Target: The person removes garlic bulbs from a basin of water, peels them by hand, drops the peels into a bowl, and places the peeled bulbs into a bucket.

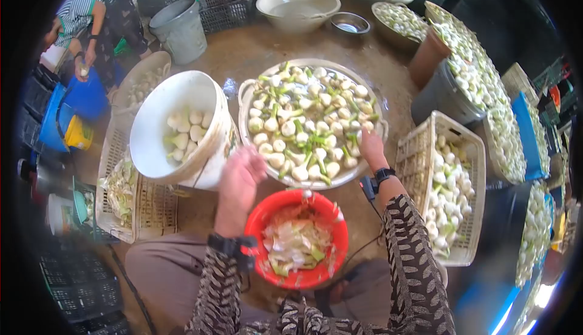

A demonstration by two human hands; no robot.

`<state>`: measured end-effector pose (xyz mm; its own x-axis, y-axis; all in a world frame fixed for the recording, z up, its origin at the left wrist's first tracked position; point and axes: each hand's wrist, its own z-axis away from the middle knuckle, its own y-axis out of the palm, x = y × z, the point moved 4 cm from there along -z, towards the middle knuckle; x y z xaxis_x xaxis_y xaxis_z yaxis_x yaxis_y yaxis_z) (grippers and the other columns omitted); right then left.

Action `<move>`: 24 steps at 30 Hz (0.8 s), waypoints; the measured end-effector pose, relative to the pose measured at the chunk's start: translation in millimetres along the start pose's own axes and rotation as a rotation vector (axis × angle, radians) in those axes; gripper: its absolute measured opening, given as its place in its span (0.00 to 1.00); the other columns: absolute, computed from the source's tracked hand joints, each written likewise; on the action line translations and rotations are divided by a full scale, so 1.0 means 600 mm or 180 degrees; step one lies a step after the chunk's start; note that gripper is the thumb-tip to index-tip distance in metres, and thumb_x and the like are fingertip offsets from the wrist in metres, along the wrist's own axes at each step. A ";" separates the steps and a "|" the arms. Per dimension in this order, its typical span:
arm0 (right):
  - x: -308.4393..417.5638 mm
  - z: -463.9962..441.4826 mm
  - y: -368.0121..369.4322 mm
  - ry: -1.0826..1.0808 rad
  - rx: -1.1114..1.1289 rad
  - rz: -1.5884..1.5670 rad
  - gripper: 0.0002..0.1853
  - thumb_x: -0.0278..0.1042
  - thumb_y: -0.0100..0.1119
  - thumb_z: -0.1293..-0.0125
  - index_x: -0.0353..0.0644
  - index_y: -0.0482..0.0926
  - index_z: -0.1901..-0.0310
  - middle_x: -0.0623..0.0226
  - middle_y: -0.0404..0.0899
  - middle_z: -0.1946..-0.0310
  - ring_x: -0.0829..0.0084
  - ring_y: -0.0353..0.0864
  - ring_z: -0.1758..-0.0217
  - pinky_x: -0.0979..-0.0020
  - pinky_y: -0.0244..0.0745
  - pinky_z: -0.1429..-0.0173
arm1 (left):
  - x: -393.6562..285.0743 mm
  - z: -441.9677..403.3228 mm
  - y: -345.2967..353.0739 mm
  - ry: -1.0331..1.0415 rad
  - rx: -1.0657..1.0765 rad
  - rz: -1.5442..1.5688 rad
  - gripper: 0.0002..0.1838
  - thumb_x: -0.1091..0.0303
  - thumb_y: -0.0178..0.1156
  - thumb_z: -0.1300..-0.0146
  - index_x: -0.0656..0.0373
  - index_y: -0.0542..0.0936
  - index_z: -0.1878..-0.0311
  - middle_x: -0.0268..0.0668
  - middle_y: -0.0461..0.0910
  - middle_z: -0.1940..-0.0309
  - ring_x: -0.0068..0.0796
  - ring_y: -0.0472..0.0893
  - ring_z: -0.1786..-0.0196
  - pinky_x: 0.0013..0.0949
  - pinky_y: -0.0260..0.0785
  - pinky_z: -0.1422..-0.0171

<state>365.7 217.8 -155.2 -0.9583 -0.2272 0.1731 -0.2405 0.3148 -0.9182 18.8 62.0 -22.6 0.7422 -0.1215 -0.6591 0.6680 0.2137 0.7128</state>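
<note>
A wide round basin [244, 105] full of white bulbs with green stems stands in front of me. My right hand [371, 148] is at its right rim, fingers bent among the bulbs; whether it grips one is hidden. My left hand [240, 176] is raised between the white bucket and the basin, blurred, its fingers curled and their contents too unclear to tell. The white bucket [149, 130] is tilted and has peeled bulbs inside. Below my hands, a red bowl [255, 229] holds pale peelings [297, 241].
A crate of bulbs [477, 213] stands at right, with heaped tubs [452, 101] behind it. At left are a crate with peelings [156, 210] and a grey bucket [181, 34]. Farther back are a water basin [297, 10], a steel bowl [350, 24] and another person [91, 16].
</note>
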 end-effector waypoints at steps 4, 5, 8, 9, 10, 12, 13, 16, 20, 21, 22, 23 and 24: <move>0.025 -0.012 0.048 -0.0792 -0.0134 0.0488 0.13 0.29 0.50 0.43 0.41 0.76 0.56 0.53 0.74 0.67 0.55 0.79 0.65 0.56 0.73 0.63 | 0.082 -0.001 -0.015 -0.0315 -0.0285 -0.0571 0.10 0.73 0.51 0.37 0.62 0.73 0.53 0.42 0.80 0.68 0.30 0.80 0.69 0.27 0.74 0.67; 0.029 -0.007 0.059 -0.0773 -0.0094 0.0479 0.13 0.29 0.50 0.43 0.41 0.76 0.56 0.53 0.74 0.67 0.55 0.79 0.65 0.56 0.73 0.63 | 0.097 -0.002 -0.016 -0.0354 -0.0307 -0.0578 0.10 0.73 0.51 0.37 0.62 0.73 0.53 0.42 0.80 0.68 0.30 0.80 0.69 0.27 0.74 0.67; 0.038 -0.029 0.064 -0.0632 0.1248 0.0595 0.13 0.35 0.54 0.45 0.45 0.80 0.58 0.54 0.77 0.66 0.55 0.80 0.62 0.57 0.75 0.59 | 0.126 -0.007 -0.001 -0.0694 -0.0222 -0.0826 0.11 0.73 0.52 0.39 0.65 0.73 0.54 0.40 0.79 0.69 0.23 0.78 0.73 0.22 0.73 0.70; 0.058 -0.038 0.030 -0.0652 0.1278 0.0624 0.13 0.35 0.54 0.45 0.45 0.80 0.58 0.54 0.77 0.66 0.55 0.80 0.62 0.57 0.75 0.59 | 0.130 -0.008 0.002 -0.0707 -0.0235 -0.0784 0.11 0.73 0.52 0.39 0.65 0.73 0.54 0.40 0.79 0.69 0.23 0.78 0.73 0.22 0.73 0.70; 0.069 -0.044 -0.004 -0.0277 0.1192 0.0216 0.15 0.38 0.57 0.46 0.44 0.80 0.58 0.52 0.78 0.64 0.54 0.80 0.61 0.58 0.76 0.58 | 0.134 -0.008 0.008 -0.0703 -0.0165 -0.1023 0.12 0.73 0.53 0.39 0.65 0.73 0.53 0.39 0.79 0.69 0.23 0.78 0.73 0.22 0.73 0.69; 0.076 -0.057 -0.050 0.0341 0.1255 -0.0449 0.21 0.45 0.63 0.48 0.39 0.79 0.57 0.55 0.80 0.67 0.59 0.81 0.61 0.64 0.76 0.57 | 0.152 -0.011 0.013 -0.0719 0.0152 -0.1415 0.18 0.72 0.55 0.39 0.65 0.69 0.46 0.40 0.77 0.61 0.23 0.78 0.67 0.25 0.74 0.65; 0.083 -0.051 -0.071 0.0332 0.1259 -0.0394 0.21 0.45 0.63 0.48 0.39 0.79 0.57 0.55 0.80 0.67 0.59 0.81 0.61 0.64 0.76 0.57 | 0.168 -0.018 0.017 -0.0721 0.0170 -0.1363 0.18 0.72 0.55 0.39 0.65 0.69 0.46 0.40 0.77 0.61 0.23 0.78 0.67 0.25 0.74 0.65; 0.151 0.002 -0.134 0.0355 0.1623 -0.2493 0.21 0.51 0.59 0.42 0.40 0.79 0.60 0.61 0.80 0.73 0.70 0.80 0.72 0.68 0.73 0.68 | 0.190 -0.015 0.057 -0.0225 0.0070 -0.2024 0.24 0.69 0.57 0.39 0.64 0.66 0.41 0.39 0.75 0.56 0.25 0.78 0.64 0.26 0.75 0.62; 0.231 0.098 -0.235 0.0637 0.2356 -0.3653 0.18 0.44 0.51 0.32 0.35 0.76 0.54 0.66 0.78 0.74 0.79 0.76 0.75 0.77 0.74 0.69 | 0.173 0.028 0.087 -0.0239 0.0472 -0.1077 0.26 0.70 0.59 0.39 0.64 0.63 0.39 0.38 0.74 0.53 0.25 0.79 0.60 0.25 0.76 0.58; 0.244 0.112 -0.249 0.0591 0.2201 -0.4212 0.17 0.42 0.50 0.31 0.35 0.75 0.52 0.66 0.78 0.75 0.78 0.76 0.76 0.76 0.74 0.69 | 0.160 0.044 0.088 -0.0195 0.0493 -0.0790 0.26 0.70 0.59 0.39 0.64 0.63 0.39 0.38 0.74 0.53 0.25 0.80 0.59 0.25 0.77 0.58; 0.250 0.124 -0.265 0.0476 0.1745 -0.4100 0.14 0.36 0.48 0.32 0.34 0.78 0.57 0.66 0.79 0.77 0.77 0.78 0.75 0.76 0.74 0.71 | 0.151 0.066 0.088 -0.0228 0.0494 -0.0615 0.25 0.73 0.58 0.40 0.64 0.64 0.40 0.38 0.75 0.54 0.24 0.80 0.58 0.25 0.78 0.58; 0.266 0.139 -0.284 0.0463 0.1754 -0.4129 0.14 0.36 0.48 0.32 0.34 0.78 0.57 0.66 0.79 0.77 0.77 0.78 0.75 0.76 0.74 0.71 | 0.146 0.085 0.083 -0.0217 0.0475 -0.0638 0.25 0.73 0.58 0.40 0.64 0.64 0.40 0.38 0.75 0.54 0.24 0.80 0.58 0.25 0.78 0.58; 0.279 0.146 -0.309 0.0230 0.1584 -0.3580 0.14 0.35 0.48 0.32 0.32 0.78 0.58 0.66 0.79 0.77 0.78 0.79 0.75 0.76 0.74 0.71 | 0.140 0.101 0.080 -0.0144 0.0443 -0.0780 0.25 0.73 0.59 0.40 0.64 0.64 0.40 0.38 0.76 0.54 0.24 0.80 0.58 0.26 0.78 0.59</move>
<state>263.2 40.5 12.7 -0.2660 -0.0883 0.9599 -0.8676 -0.4120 -0.2784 116.4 3.5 -28.9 0.5572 -0.1969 -0.8067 0.8265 0.0378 0.5617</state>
